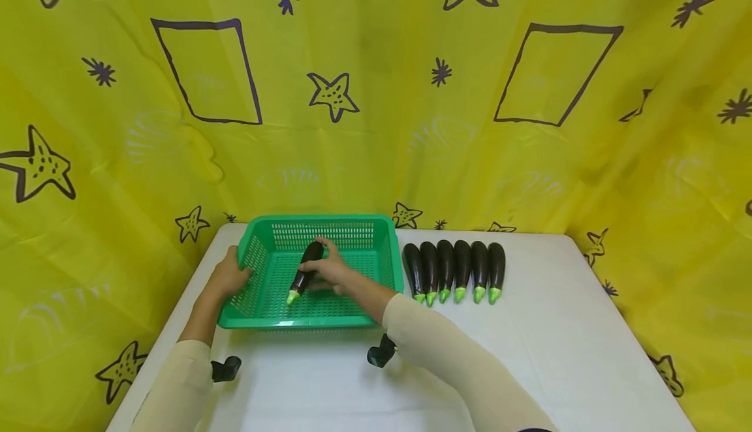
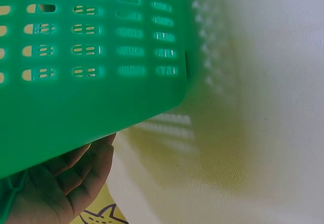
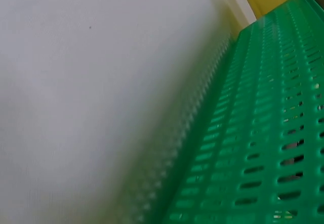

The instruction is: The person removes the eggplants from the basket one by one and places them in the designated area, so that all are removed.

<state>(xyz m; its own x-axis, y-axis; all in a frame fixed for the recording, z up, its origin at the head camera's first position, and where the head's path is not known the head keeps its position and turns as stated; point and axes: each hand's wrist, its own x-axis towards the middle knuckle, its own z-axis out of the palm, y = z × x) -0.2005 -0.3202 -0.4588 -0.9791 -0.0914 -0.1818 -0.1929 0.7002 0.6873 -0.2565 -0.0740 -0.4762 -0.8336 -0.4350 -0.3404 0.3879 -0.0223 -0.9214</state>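
A green plastic basket (image 1: 311, 322) with slotted walls stands on the left part of the white table. My left hand (image 1: 230, 274) grips its left rim, thumb on the inner side; in the left wrist view, curled fingers (image 2: 93, 168) show under the rim. Over the inside of the basket, my right hand (image 1: 330, 267) holds a dark purple eggplant (image 1: 303, 277) with a bright green stem end, tilted with that end toward me. To the right of the basket lie several more eggplants (image 1: 463, 269) side by side in a row, green ends facing me.
White cloth covers the table (image 1: 564, 347). A yellow curtain (image 1: 376, 158) with drawn stars and frames encloses the back and sides. Black wrist-camera mounts (image 1: 226, 369) hang below both forearms, near the basket's front edge. The basket's slotted outer wall (image 3: 258, 133) fills the right wrist view's right side.
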